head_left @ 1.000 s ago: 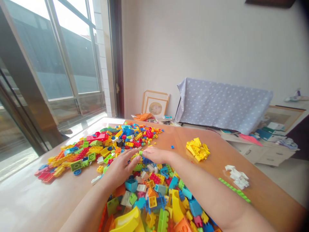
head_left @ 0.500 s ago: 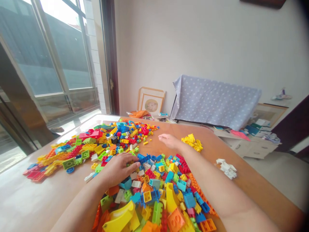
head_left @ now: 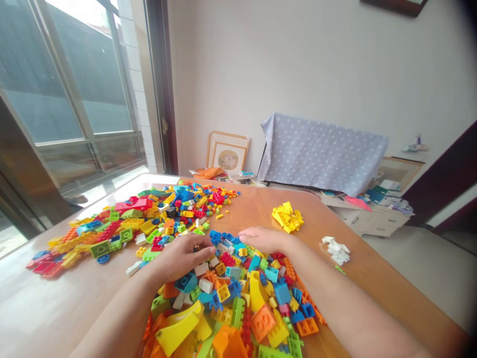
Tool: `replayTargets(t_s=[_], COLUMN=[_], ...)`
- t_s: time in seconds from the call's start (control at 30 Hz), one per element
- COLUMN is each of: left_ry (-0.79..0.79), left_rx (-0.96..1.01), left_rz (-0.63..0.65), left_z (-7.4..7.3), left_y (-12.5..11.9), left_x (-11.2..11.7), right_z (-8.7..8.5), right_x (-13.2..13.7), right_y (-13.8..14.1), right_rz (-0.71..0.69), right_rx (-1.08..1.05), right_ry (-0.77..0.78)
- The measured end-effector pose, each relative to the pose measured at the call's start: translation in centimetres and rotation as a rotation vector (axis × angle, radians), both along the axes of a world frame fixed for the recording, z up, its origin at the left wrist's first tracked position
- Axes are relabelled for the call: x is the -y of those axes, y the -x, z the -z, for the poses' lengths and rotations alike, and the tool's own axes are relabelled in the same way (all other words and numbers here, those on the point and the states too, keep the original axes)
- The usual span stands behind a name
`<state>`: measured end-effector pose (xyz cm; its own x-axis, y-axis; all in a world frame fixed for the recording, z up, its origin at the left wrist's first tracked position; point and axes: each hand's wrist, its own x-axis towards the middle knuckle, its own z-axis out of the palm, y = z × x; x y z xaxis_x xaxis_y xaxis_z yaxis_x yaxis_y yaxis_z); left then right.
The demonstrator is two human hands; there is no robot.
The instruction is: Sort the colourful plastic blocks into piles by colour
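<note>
A mixed pile of toy building blocks (head_left: 223,298) in many colours fills the near middle of the table. My left hand (head_left: 188,256) rests at the pile's far left side, palm down, fingers stretched over the blocks and partly hidden. My right hand (head_left: 265,240) lies along the far right edge of the pile, fingers straight and close together, touching or just above blue blocks. Neither hand visibly grips a block. Between the two sets of fingertips lie blue and white blocks (head_left: 225,243).
A second heap of mixed blocks (head_left: 134,223) spreads over the far left. To the right sit a small cluster of yellow blocks (head_left: 287,219) and one of white blocks (head_left: 337,251), with a green piece beside it. The brown table (head_left: 376,278) ends at right before a white cabinet (head_left: 372,219).
My right hand has come nearer, from bare table beyond the pile onto its far edge. The left hand stays in about the same place. The view has turned slightly right.
</note>
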<state>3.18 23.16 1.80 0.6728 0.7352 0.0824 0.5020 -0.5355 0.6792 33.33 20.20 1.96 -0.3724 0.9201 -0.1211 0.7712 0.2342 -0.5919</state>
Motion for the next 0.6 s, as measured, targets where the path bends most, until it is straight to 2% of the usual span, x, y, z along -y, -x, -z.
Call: replayTargets(t_s=[0.1, 0.2, 0.33, 0.47, 0.53, 0.6], left_ry=[0.058, 0.096, 0.126, 0.084, 0.05, 0.005], left_rx=[0.015, 0.066, 0.127, 0.13, 0.126, 0.115], left_rz=[0.007, -0.013, -0.036, -0.06, -0.07, -0.092], left_z=[0.2, 0.4, 0.6, 0.7, 0.8, 1.0], left_y=[-0.1, 0.0, 0.1, -0.1, -0.2, -0.2], left_x=[0.1, 0.0, -0.4, -0.7, -0.8, -0.9], right_z=[-1.3, -2.3, -3.0, -2.2, -1.1, 0.3], right_x=[1.2, 1.8, 2.9, 5.0, 5.9, 6.4], right_y=[0.5, -0.5, -4.6, -8.5, -9.3, -9.2], right_rz=[0.017, 0.099, 0.387, 0.704, 0.725, 0.681], right_rx=[-0.005, -0.113, -0.323, -0.4, -0.367, -0.295], right_ry=[0.022, -0.02, -0.167, -0.221, -0.234, -0.243])
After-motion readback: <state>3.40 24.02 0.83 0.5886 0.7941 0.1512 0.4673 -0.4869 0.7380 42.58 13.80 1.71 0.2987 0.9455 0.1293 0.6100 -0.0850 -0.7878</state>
